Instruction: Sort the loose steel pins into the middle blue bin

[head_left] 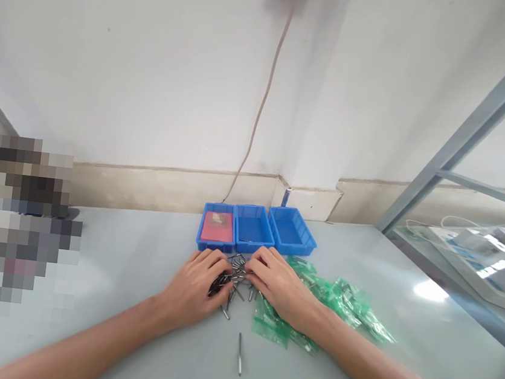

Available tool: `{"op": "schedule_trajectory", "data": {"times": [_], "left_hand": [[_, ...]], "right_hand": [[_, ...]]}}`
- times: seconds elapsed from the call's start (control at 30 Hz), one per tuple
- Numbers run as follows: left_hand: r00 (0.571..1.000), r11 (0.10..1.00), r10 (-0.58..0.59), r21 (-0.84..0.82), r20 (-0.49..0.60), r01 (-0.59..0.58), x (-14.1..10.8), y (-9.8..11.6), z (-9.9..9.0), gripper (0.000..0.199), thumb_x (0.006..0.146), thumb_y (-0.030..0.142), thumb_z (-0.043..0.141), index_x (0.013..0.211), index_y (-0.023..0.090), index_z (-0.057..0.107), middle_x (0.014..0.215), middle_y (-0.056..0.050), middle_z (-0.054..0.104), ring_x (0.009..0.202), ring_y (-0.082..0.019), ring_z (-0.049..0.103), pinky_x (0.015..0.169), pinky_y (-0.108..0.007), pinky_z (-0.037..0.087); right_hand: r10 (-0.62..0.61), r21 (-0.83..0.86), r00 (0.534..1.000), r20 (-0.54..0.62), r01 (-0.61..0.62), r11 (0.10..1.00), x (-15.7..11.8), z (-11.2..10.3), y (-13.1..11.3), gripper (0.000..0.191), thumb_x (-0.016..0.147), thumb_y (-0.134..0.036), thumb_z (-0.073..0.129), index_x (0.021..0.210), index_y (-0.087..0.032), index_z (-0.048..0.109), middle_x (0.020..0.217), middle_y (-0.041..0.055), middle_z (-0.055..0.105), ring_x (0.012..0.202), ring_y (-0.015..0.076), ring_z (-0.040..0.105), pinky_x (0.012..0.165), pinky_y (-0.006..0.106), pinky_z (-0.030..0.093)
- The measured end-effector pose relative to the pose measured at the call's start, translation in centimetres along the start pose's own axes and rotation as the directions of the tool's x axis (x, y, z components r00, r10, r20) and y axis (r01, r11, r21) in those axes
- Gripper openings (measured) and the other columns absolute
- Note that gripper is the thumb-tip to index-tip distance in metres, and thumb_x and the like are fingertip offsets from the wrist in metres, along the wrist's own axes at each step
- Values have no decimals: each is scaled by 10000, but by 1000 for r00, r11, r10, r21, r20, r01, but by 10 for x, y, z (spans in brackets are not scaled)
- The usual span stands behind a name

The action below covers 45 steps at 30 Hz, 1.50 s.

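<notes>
A loose pile of small metal rods (pixel 238 266) lies on the grey table in front of the blue trays. My left hand (pixel 199 281) curls round the left side of the pile, with several rods between its thumb and fingers. My right hand (pixel 281 281) is at the right side of the pile, its fingers bent and touching rods; whether it grips one is unclear. One single rod (pixel 240 353) lies apart, nearer the table's front. Green plastic bags (pixel 336 296) with metal pieces inside lie beside and partly under my right hand and forearm.
Three blue trays stand behind the pile: the left tray (pixel 201 246) holds a pink item (pixel 217 232), beside the middle tray (pixel 255 226) and the right tray (pixel 293 231). A metal frame (pixel 459 140) and packed items (pixel 491 259) are at the right. The far left is pixelated.
</notes>
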<state>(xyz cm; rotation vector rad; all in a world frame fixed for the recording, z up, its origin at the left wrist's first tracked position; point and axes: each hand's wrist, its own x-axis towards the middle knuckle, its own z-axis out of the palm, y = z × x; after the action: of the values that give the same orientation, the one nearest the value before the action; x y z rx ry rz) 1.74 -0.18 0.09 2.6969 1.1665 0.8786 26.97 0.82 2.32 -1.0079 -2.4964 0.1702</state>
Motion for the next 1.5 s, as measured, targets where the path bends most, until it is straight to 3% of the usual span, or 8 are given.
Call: {"op": "schedule_trajectory", "data": {"times": [0.23, 0.57, 0.77, 0.87, 1.0, 1.2, 1.5], "left_hand": [[999, 1000, 4, 1, 36, -4, 0, -1, 1, 215, 1027, 386, 676, 1160, 220, 642, 1195, -85, 682, 1059, -288, 633, 928, -456, 528], [994, 993, 88, 68, 60, -92, -1, 2, -3, 199, 1032, 353, 632, 1180, 223, 655, 1151, -97, 718, 1011, -285, 672, 899, -449, 541], [982, 976, 191, 109, -2, -189, 1, 4, -7, 188, 1039, 319, 618, 1180, 205, 669, 1090, -96, 754, 984, -273, 693, 884, -438, 537], [952, 950, 296, 125, -76, -286, 2, 2, -7, 147, 1046, 278, 625, 1159, 201, 677, 1034, -73, 762, 961, -246, 698, 874, -406, 523], [907, 910, 399, 181, -135, -373, 2, -2, -3, 90, 1061, 152, 595, 1068, 187, 677, 876, -27, 699, 811, -191, 632, 794, -351, 472], [919, 913, 381, 197, -101, -357, 0, -9, 0, 343, 1127, 58, 361, 959, 178, 635, 778, -10, 553, 703, -172, 481, 703, -331, 362], [905, 916, 392, 159, -162, -368, -3, -9, 2, 372, 1101, 19, 409, 800, 183, 552, 738, 8, 477, 652, -158, 387, 646, -317, 307]], "right_hand": [[-10, 28, 1000, -13, 10, 1000, -2, 1, 1, 195, 1128, -135, 491, 1048, -230, 643, 1091, 68, 625, 1022, 248, 590, 865, 388, 545], [-5, 3, 998, -69, 5, 1000, -1, -1, 1, 206, 1136, -147, 451, 1109, -231, 638, 1182, 95, 625, 1076, 263, 616, 917, 428, 559], [58, -17, 994, -92, -60, 998, 1, -6, -4, 175, 1146, -165, 443, 1092, -233, 595, 1096, 77, 638, 992, 259, 588, 897, 430, 521], [78, -1, 993, -92, -78, 997, 2, -6, -3, 145, 1140, -160, 469, 1074, -240, 571, 1065, 60, 644, 975, 254, 584, 889, 423, 507], [84, 8, 991, -102, -84, 996, 2, -3, 1, 116, 1128, -153, 510, 1068, -238, 560, 1055, 49, 646, 973, 247, 581, 875, 410, 500], [62, -2, 993, -103, -62, 998, 0, 1, 4, 121, 1119, -152, 529, 1069, -248, 583, 1049, 46, 666, 970, 246, 607, 867, 399, 500], [67, -9, 994, -84, -68, 998, 0, 2, 6, 122, 1125, -159, 511, 1064, -240, 579, 1053, 51, 661, 965, 249, 595, 881, 411, 485]]}}
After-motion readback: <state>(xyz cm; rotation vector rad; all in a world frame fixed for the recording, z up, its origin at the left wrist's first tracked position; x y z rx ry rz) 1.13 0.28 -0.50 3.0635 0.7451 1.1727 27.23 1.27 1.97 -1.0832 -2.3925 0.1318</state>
